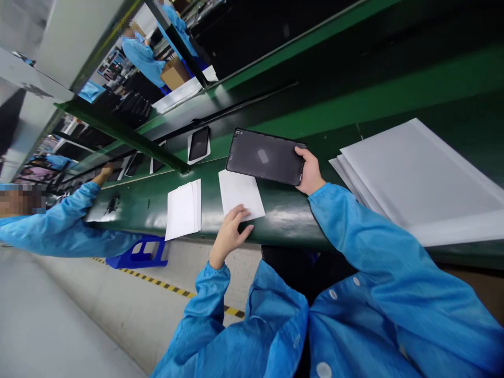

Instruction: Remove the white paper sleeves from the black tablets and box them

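My right hand (310,172) grips the right edge of a dark grey tablet (264,156), back side up, held just above the green bench (287,215). My left hand (231,231) rests on the near edge of a single white sheet (240,193) lying on the bench below the tablet, fingers curled onto the paper. To the left of that sheet lies a small stack of white sheets (183,209).
A large pile of white sheets (417,181) lies at the right. More tablets on white sheets (199,144) ride the belt behind. A co-worker's blue sleeve (59,226) reaches in from the left. A blue stool (139,252) stands on the floor.
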`<control>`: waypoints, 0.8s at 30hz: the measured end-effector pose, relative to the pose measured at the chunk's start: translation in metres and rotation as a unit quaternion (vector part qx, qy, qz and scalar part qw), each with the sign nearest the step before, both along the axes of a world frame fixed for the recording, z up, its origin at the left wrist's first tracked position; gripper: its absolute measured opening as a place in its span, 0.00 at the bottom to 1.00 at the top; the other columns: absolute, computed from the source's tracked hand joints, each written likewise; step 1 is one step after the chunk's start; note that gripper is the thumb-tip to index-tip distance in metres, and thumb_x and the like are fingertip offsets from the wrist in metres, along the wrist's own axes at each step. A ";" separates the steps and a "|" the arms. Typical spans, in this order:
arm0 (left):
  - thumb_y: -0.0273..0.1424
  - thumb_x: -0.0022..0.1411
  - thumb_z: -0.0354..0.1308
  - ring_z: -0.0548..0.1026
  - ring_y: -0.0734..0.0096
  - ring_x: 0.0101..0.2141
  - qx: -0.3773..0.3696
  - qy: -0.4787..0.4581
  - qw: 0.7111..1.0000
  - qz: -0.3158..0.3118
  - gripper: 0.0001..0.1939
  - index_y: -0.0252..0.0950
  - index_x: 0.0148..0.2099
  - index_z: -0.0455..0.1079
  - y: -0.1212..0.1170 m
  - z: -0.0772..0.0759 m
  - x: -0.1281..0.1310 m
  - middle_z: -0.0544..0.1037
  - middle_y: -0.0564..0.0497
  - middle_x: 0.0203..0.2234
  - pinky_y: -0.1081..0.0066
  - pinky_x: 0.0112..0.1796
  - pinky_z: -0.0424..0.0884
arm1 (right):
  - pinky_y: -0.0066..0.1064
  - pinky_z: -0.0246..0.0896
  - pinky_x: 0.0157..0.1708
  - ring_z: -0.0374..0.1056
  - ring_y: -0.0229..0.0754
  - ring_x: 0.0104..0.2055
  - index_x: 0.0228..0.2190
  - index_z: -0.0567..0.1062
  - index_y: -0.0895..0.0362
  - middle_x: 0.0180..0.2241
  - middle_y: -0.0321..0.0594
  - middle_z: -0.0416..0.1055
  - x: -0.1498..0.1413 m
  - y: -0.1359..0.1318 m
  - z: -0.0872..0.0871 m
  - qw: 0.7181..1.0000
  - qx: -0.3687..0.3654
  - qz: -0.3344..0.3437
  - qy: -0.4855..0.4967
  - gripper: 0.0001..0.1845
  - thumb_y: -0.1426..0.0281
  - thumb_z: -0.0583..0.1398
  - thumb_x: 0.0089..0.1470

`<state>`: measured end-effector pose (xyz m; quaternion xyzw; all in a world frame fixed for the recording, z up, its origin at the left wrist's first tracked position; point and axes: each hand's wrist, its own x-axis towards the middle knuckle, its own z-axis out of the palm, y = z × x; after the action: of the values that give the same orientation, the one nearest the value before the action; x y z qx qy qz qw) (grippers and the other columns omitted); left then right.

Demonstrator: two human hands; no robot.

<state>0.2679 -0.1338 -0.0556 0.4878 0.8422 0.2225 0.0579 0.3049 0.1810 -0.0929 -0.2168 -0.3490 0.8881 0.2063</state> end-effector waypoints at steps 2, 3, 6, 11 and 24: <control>0.41 0.70 0.64 0.70 0.46 0.64 -0.049 0.007 0.998 -0.034 0.25 0.40 0.65 0.69 0.001 0.007 0.008 0.73 0.37 0.61 0.48 0.63 0.70 | 0.47 0.79 0.41 0.79 0.55 0.41 0.40 0.79 0.55 0.32 0.44 0.80 0.003 0.001 0.003 1.000 0.021 -0.002 0.016 0.31 0.40 0.64 0.53; 0.43 0.68 0.67 0.71 0.44 0.63 -0.065 0.017 0.997 -0.038 0.29 0.40 0.66 0.68 0.002 0.009 0.013 0.73 0.37 0.61 0.47 0.62 0.71 | 0.47 0.79 0.42 0.79 0.55 0.42 0.39 0.80 0.55 0.32 0.44 0.80 0.005 0.001 0.005 0.999 0.031 -0.005 0.025 0.32 0.38 0.63 0.54; 0.45 0.65 0.71 0.74 0.43 0.56 -0.085 0.028 0.995 -0.053 0.31 0.41 0.64 0.70 0.006 0.010 0.027 0.77 0.38 0.54 0.47 0.56 0.75 | 0.46 0.78 0.42 0.79 0.55 0.46 0.36 0.82 0.54 0.31 0.45 0.80 0.009 0.000 0.014 0.997 0.059 -0.016 0.048 0.38 0.31 0.59 0.54; 0.39 0.70 0.66 0.76 0.48 0.48 -0.066 0.008 0.996 -0.052 0.17 0.41 0.57 0.73 0.007 0.005 0.043 0.79 0.41 0.46 0.51 0.50 0.77 | 0.41 0.73 0.40 0.80 0.50 0.48 0.30 0.82 0.54 0.29 0.45 0.80 0.013 0.000 0.026 0.993 0.100 -0.031 0.049 0.42 0.31 0.51 0.62; 0.53 0.58 0.67 0.75 0.38 0.63 0.025 -0.305 0.952 0.008 0.24 0.50 0.54 0.82 0.001 -0.008 0.066 0.85 0.45 0.51 0.46 0.60 0.77 | 0.27 0.65 0.23 0.68 0.36 0.24 0.30 0.72 0.54 0.25 0.36 0.73 0.002 -0.020 0.014 0.994 0.057 0.082 0.037 0.22 0.50 0.68 0.63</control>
<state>0.3336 -0.1329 -0.0641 0.3913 0.7826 0.3821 0.2974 0.3064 0.1611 -0.0792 -0.1420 -0.4078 0.8881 0.1576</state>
